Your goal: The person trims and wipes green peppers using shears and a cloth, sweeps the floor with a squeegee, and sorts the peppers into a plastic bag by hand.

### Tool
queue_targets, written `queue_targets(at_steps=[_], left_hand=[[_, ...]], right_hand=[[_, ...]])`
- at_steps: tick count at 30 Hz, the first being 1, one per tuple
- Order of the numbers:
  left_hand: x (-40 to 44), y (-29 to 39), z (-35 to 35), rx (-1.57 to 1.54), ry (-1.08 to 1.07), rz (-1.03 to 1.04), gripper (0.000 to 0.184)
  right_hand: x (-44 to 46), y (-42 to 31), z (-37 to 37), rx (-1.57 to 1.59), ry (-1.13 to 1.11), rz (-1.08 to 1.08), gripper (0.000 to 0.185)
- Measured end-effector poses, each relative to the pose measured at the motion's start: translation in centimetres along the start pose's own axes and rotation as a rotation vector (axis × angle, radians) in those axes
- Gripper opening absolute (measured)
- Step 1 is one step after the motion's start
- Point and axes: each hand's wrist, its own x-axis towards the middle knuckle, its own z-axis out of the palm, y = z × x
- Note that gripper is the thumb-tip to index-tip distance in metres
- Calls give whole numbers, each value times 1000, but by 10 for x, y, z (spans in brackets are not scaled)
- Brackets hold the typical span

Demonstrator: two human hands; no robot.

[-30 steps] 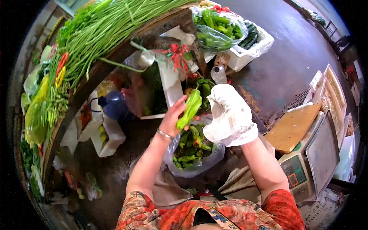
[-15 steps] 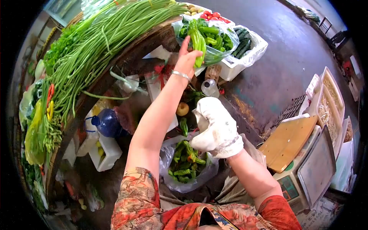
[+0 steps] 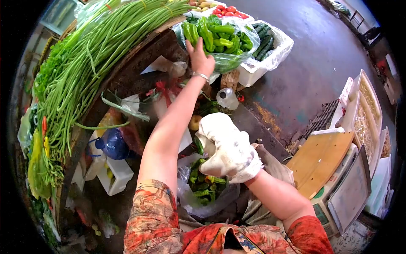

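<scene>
My left hand (image 3: 200,59), bare with a silver bangle on the wrist, reaches forward with fingers spread. Its fingertips touch the long green peppers (image 3: 208,37) heaped in a clear plastic bag (image 3: 232,63). A thick white glove covers my right hand (image 3: 230,146), which hovers over the near side of my work area. The glove hides its separate fingers, and I cannot see whether it grips anything. Beneath it, a second plastic bag (image 3: 213,207) on the floor holds darker green peppers (image 3: 206,186). Part of another green pepper (image 3: 198,145) shows beside the glove's left edge.
Long beans (image 3: 84,89) cover the curved stand at left. Tomatoes (image 3: 230,10) and a white box (image 3: 253,75) with cucumbers (image 3: 264,40) lie beyond the peppers. A plastic bottle (image 3: 227,98) and blue jug (image 3: 114,144) are below. A scale (image 3: 347,190) and wooden board (image 3: 319,163) stand right.
My left hand has let go of the green peppers it held, which now lie on the bagged heap, and its fingers have spread. My gloved right hand has shifted slightly left.
</scene>
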Motion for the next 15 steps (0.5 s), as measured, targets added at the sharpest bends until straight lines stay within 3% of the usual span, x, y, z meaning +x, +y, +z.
queue_targets(at_steps=[1,4,7,12,15], left_hand=[[-6,3,0,68,29,148,68],[-8,2,-2,146,-197,38,74],[15,-16,2,140,-171,113,77],[29,-3,-1,127,-159,-27,77],[-17,10,-12,-2,-173,180,73]], right_hand=[[1,0,1,-3,-3,-3,40],[1,1,1,-3,-11,-18,40],[1,3,-1,-8,-17,-32,41],[-2,6,1,-37,-23,-86,42],[-5,12,3,-99,-11,-170,43]])
